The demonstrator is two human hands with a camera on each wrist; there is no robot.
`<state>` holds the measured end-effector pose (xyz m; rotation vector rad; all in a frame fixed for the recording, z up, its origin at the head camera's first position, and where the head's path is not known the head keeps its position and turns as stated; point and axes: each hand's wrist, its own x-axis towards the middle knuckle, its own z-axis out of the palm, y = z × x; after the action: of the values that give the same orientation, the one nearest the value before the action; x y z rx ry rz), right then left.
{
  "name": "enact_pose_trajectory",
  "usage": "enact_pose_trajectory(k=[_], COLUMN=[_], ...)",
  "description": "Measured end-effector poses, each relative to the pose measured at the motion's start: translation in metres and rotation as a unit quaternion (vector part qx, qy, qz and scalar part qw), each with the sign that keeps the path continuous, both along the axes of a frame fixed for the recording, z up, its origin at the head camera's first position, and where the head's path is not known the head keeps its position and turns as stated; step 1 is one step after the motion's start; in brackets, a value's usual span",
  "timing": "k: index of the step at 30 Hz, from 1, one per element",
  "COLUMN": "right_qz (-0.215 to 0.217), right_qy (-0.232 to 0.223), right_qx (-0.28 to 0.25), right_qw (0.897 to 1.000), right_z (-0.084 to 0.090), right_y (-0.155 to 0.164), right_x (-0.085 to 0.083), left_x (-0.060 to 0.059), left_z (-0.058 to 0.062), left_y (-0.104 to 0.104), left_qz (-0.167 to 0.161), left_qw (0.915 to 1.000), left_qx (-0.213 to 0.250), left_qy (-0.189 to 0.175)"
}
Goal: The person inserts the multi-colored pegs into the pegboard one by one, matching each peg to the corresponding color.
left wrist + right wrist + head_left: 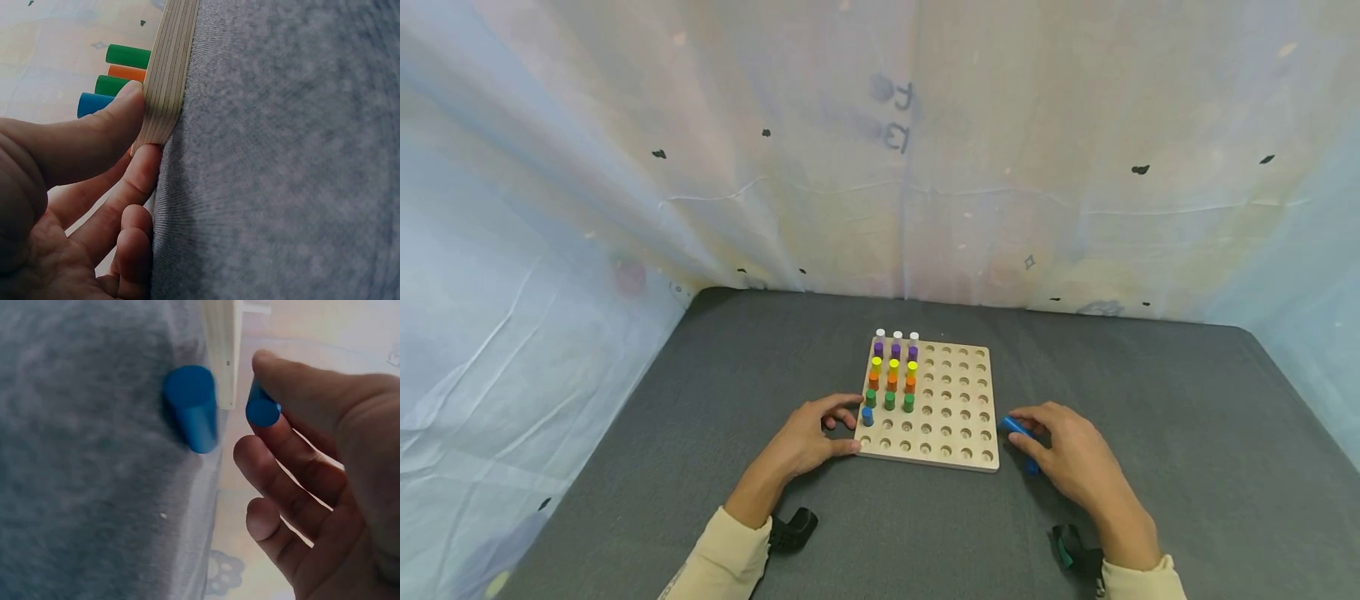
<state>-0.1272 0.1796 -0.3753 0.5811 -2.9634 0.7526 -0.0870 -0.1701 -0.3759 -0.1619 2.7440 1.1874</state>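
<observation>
A square wooden pegboard (pixel 936 421) lies on the grey cloth, with rows of round holes. My left hand (pixel 805 437) grips its near left corner, thumb on the front edge and fingers along the left side. White, purple, yellow, orange and green pegs (pixel 889 401) stand in rows in the left columns. One blue peg (pixel 867 417) stands in front of the green ones. Off the board's right edge, my right hand (pixel 1071 450) pinches another blue peg (pixel 262 411) between thumb and forefinger. Below that hand, a loose blue peg (pixel 194 403) lies on the cloth.
Grey cloth (pixel 700 433) covers the table around the board. A pale printed curtain (pixel 970 167) hangs behind and at the sides. Black wrist straps with camera mounts (pixel 795 530) jut inward from both forearms near the cloth.
</observation>
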Motion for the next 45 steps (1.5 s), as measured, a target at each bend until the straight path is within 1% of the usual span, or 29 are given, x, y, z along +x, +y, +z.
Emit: enact_pose_trajectory(k=[11,21,25,32,38,45], right_qz=[0.018,0.017,0.017,0.013,0.025,0.039], right_qy=[0.034,0.056,0.059,0.049,0.065,0.062], right_qx=[-0.017,-0.031,-0.035,-0.045,-0.082,-0.08], right_qw=[0.999,0.998,0.998,0.998,0.994,0.994], right_z=[0.013,0.017,0.018,0.021,0.021,0.023], right_y=[-0.001,-0.004,-0.006,-0.014,-0.025,-0.039], right_x=[0.003,0.004,0.005,0.006,0.007,0.007], left_x=[0.001,0.001,0.001,0.001,0.0,0.0], left_z=[-0.001,-0.001,-0.002,-0.002,-0.001,-0.003], left_y=[-0.003,-0.003,-0.003,-0.004,-0.003,-0.003], left_qz=[-0.002,-0.006,-0.007,-0.003,-0.004,-0.01], left_qw=[1.0,0.9999,0.9999,0.9999,0.9999,0.9998], left_qx=[0.004,0.003,0.005,0.01,0.015,0.015], left_qy=[0.004,0.009,0.01,0.007,0.005,0.012])
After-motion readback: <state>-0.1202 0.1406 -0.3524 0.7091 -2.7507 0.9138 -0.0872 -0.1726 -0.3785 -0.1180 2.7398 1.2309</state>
